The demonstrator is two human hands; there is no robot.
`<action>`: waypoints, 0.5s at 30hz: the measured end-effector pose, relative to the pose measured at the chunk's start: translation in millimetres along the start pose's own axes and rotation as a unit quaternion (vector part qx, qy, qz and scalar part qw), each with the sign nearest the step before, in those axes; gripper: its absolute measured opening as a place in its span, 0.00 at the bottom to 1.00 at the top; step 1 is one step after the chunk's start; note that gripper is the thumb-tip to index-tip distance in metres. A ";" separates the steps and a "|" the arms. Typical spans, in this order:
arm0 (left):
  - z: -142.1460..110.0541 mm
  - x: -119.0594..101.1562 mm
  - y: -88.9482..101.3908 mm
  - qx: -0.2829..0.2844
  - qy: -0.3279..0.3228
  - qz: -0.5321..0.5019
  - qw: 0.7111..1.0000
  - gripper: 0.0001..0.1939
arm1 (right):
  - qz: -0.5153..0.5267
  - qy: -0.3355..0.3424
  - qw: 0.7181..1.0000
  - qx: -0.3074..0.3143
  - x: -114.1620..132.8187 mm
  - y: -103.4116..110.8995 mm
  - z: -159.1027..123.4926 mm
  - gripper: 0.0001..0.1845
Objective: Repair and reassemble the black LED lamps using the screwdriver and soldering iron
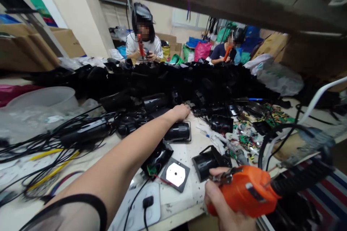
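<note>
Gleaming orange, the bulky tool (pixel 242 191) sits in curled right fingers (pixel 214 192); whether left fingers (pixel 185 109) pinch is unclear.

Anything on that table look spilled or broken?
Yes. A heap of green circuit boards, wires and white bits lies loose at right on the white table, like a spill. Nearer the front, a glossy black housing looks opened, a green circuit board showing at its end. I can't tell if it's broken.

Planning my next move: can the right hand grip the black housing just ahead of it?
Probably not: the right hand is wrapped around the orange tool, though the black housing lies close by.
</note>
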State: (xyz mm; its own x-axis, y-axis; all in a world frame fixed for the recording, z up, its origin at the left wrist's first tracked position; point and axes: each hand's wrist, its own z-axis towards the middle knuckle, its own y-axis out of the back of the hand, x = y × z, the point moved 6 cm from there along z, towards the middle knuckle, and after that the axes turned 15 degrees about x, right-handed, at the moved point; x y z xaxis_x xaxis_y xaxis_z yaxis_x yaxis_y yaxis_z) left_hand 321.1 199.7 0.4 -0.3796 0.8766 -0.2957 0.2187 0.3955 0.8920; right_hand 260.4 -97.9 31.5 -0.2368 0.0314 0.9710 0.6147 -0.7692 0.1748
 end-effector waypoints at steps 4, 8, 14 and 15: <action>-31.1 -6.2 9.7 -0.033 -0.015 -0.001 0.999 0.15 | 0.002 -0.029 0.999 0.037 -6.3 -0.1 5.0 0.19; -102.0 -27.1 6.6 -0.036 -0.078 -0.013 0.996 0.06 | -0.001 -0.011 0.999 0.053 -9.7 0.6 7.9 0.18; -212.9 -23.2 -46.6 0.075 -0.099 -0.080 0.989 0.06 | 0.041 0.037 0.998 0.036 -9.1 -7.1 20.6 0.16; -224.1 -13.6 -56.0 0.077 -0.050 -0.083 0.992 0.07 | 0.042 0.046 0.998 0.031 -8.4 -9.9 25.4 0.16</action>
State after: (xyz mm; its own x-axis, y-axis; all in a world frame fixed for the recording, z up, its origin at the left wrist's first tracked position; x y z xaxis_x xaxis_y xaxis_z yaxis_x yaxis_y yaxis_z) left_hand 112.5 104.2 31.0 -0.3330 0.8151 -0.4739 0.2972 0.5678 0.7677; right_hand 275.5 -74.4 25.7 -0.2488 -0.0916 0.9642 0.6795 -0.7259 0.1064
